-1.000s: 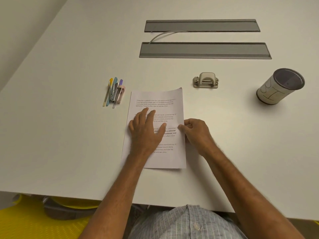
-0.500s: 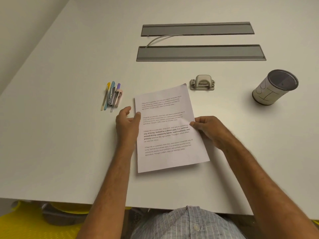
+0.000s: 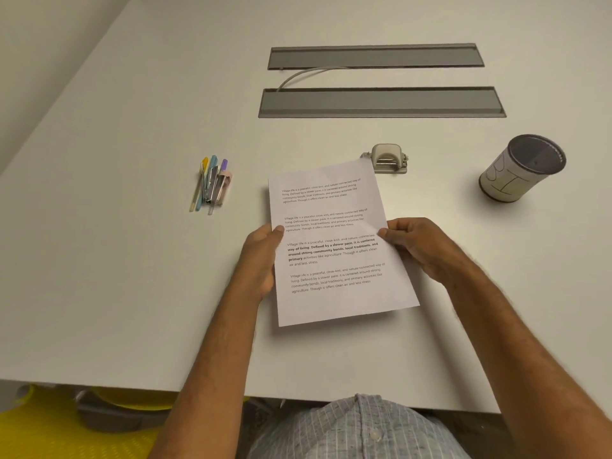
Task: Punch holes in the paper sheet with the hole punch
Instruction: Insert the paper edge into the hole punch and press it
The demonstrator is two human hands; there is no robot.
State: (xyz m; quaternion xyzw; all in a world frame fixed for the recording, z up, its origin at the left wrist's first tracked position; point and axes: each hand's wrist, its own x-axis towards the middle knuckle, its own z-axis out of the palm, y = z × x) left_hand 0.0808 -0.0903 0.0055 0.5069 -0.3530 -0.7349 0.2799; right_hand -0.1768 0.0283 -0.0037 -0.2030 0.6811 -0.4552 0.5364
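A white paper sheet [image 3: 334,207] with several printed paragraphs is lifted off the white table, its top edge tilted away from me. My left hand [image 3: 263,256] grips its left edge, thumb on top. My right hand [image 3: 419,245] pinches its right edge. A small beige hole punch [image 3: 387,159] stands on the table just beyond the sheet's top right corner, which hides its left end.
A bundle of pens and a clip [image 3: 212,183] lies to the left. A grey cup with a paper label [image 3: 523,168] stands at the right. Two long grey cable slots [image 3: 381,102] with a cable run across the far table. The table's front edge [image 3: 132,385] is near me.
The sheet lay flat under my hands; both hands took its side edges, lifted it and carried it to the right and toward the hole punch.
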